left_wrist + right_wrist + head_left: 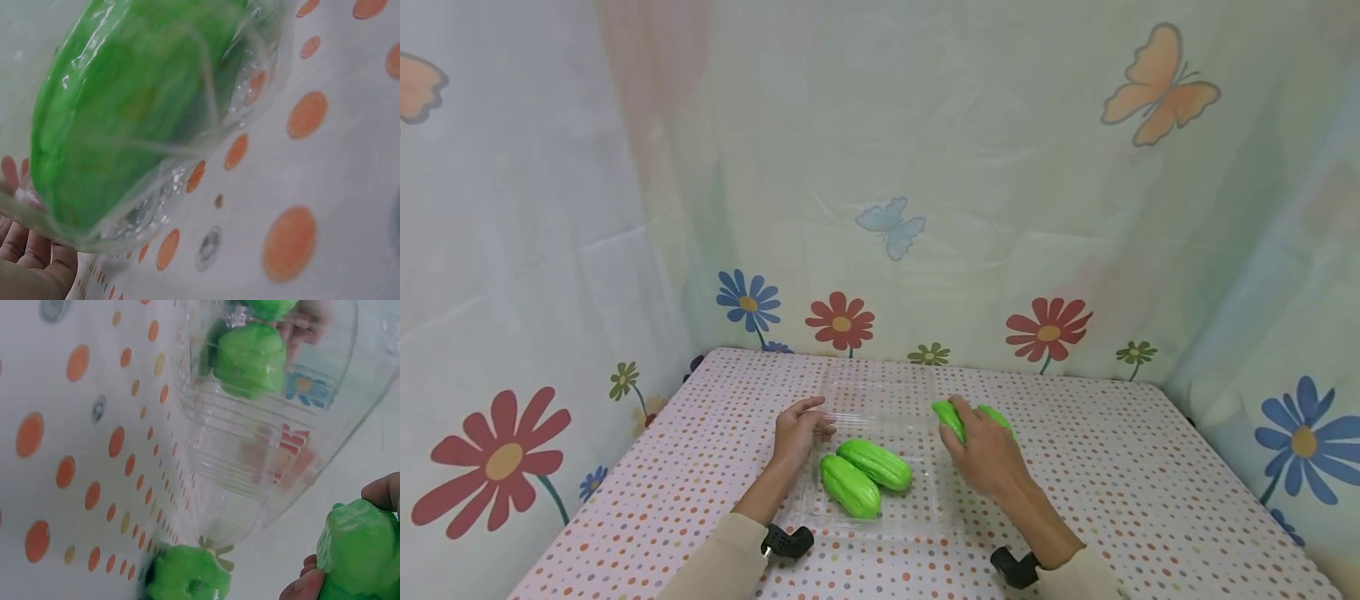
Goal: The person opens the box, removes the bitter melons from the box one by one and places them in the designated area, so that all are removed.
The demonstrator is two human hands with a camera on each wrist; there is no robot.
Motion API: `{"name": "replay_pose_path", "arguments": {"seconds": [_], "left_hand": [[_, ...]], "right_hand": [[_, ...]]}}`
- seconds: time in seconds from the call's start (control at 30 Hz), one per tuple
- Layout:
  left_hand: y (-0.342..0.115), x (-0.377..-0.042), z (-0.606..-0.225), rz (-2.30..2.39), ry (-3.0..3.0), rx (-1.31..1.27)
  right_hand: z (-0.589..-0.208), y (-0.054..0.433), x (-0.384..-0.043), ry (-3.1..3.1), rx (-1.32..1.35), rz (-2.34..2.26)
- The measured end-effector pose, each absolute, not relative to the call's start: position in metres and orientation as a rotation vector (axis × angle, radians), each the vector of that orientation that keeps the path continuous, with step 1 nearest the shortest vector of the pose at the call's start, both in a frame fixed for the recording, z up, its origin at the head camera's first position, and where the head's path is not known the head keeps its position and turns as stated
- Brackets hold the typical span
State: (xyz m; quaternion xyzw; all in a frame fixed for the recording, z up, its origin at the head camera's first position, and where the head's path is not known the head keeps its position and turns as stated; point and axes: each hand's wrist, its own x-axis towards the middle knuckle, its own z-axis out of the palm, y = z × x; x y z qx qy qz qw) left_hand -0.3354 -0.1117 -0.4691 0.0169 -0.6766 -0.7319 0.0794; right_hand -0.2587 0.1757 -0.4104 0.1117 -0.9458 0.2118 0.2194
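Note:
A clear plastic clamshell box [943, 500] lies spread open on the table, its lid [880, 383] folded back away from me. Inside sit two bright green ridged gourds, the nearer gourd [850, 487] and the farther gourd [875, 464]. My left hand [797, 433] grips the box's left edge near the hinge. To the right of the box, my right hand [983, 454] holds another green gourd [359, 550] between thumb and fingers, raised off the table. Just beyond that hand, one more gourd [187, 575] rests on the tablecloth, partly hidden by the hand in the head view.
The table wears a dotted cloth [1112, 483]. Printed fabric curtains [970, 183] with flowers and butterflies hang behind it and on both sides. A black wrist camera [790, 542] is strapped near each sleeve.

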Motion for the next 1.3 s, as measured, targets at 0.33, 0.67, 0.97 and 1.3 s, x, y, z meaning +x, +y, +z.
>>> {"name": "replay_pose_path", "arguments": {"seconds": [0.33,0.67,0.97,1.3], "left_hand": [[-0.112,-0.334,-0.468,-2.213,-2.025,0.047],[-0.112,-0.335,-0.468,-2.181,-2.028,0.053],[-0.112,-0.334,-0.467,-2.179,-2.045,0.053],[-0.112,-0.333,-0.466,-2.189,-2.032,0.028]], "right_hand": [[-0.405,0.191,-0.267,-2.580,0.244,0.673],[-0.405,0.198,-0.277,-2.613,0.164,0.803],[-0.401,0.220,-0.281,-2.557,0.053,0.937],[-0.407,0.245,-0.290,-2.485,-0.141,1.058]]}}
